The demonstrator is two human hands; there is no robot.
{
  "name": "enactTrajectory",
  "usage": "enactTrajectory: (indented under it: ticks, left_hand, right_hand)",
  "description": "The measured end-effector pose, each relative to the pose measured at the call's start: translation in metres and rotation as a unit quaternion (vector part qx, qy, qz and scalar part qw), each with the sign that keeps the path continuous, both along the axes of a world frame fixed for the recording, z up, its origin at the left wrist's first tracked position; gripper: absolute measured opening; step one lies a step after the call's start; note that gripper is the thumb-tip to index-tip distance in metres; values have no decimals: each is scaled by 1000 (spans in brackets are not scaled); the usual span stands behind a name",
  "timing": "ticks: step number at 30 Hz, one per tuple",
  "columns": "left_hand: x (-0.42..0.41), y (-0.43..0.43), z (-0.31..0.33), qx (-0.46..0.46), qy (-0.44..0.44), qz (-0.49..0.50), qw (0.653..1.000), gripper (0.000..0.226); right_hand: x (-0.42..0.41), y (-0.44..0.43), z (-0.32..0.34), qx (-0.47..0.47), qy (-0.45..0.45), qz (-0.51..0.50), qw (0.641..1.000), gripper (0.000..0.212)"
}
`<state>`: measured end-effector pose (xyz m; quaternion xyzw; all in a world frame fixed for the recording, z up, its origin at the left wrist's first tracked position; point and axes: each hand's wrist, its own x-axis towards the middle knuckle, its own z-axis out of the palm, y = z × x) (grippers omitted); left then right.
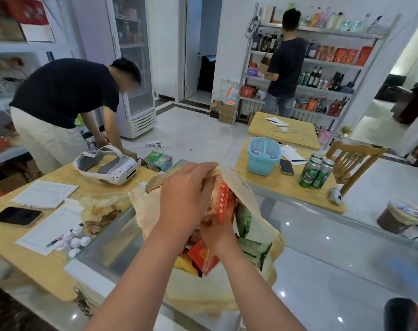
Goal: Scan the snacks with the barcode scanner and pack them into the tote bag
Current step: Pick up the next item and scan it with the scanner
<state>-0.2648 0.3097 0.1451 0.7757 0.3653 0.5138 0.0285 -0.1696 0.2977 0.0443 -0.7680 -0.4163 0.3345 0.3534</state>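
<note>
Left hand [186,194]: you are gripping the tote [198,292] rim, holding its mouth open.
Right hand [215,232]: you are clutching a red snack [223,199], half inside.
Tote: sitting near the counter's [322,259] left edge.
Best handling: you are probably wanting the rim high and the snack sliding in flat.

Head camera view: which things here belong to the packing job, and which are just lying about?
Job: tote bag, gripped by the left hand; red snack packet, held by the right hand; packed snacks inside the bag.
Lying about: white headset, black phone, blue basket, green cans, small white bottles.
</note>
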Motion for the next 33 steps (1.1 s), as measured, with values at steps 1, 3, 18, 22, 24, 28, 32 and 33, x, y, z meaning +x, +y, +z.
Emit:
enactTrajectory:
  ticks: [1,3,18,22,24,28,32,33]
  left_hand:
    - [-2,-1,-3,3,8,-8,1000,32]
    - [-7,-3,-10,5,29,-24,999,31]
    - [-33,-43,-101,-89,137,89,983,58]
    - [-49,-59,-113,-146,130,168,966,78]
    - [-55,-66,-116,-179,131,196,955,82]
    - [-50,-79,-121,-247,122,246,929,87]
    - [-66,-87,-126,-332,42,322,886,63]
    - [-71,-90,-126,-358,49,339,869,52]
  right_hand:
    - [-1,-3,-2,50,-6,-27,998,38]
    - [-2,-11,1,122,17,-89,988,44]
    - [74,-119,-5,222,-174,-140,949,31]
    - [120,-126,-13,165,-276,-155,934,68]
    - [139,-121,-19,108,-192,-83,972,63]
    - [153,-117,-18,104,-67,-12,992,16]
    - [159,-116,-12,136,-39,-42,989,12]
    - [162,-116,-10,143,-22,-38,989,11]
